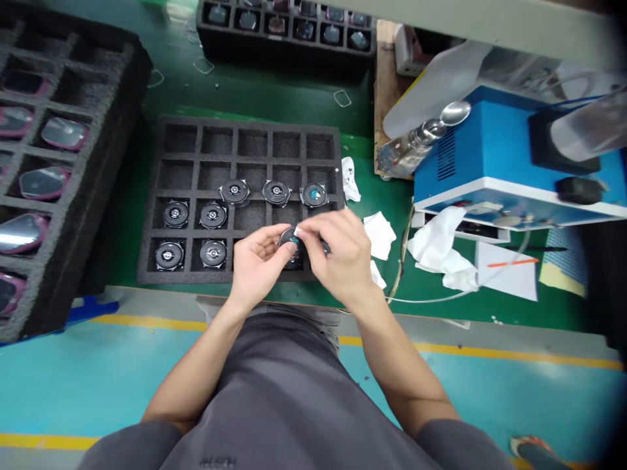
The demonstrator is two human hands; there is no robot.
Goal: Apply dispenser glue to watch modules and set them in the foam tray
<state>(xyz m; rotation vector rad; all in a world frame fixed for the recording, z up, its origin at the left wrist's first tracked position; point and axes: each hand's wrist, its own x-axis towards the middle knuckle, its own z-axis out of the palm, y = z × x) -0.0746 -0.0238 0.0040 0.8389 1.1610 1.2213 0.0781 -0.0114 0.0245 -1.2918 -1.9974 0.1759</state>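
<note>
At the centre of the frame, I am cradling a small round disc (292, 245) in my left hand (257, 261), its grip pinching the rim, while my right hand (340, 251) is pinching a white wipe (300, 231) against its face. It looks light, rigid, scratch-prone; the edges seem the safest hold. Below it, the black foam tray (196, 163) is holding seven similar discs, its top rows bare.

A blue metal machine box (470, 156) stands at the green bench's (274, 104) right edge, with crumpled white cloths (441, 251) before it. A second black foam tray (287, 29) lies along the far edge, holding what seem small glossy parts.
</note>
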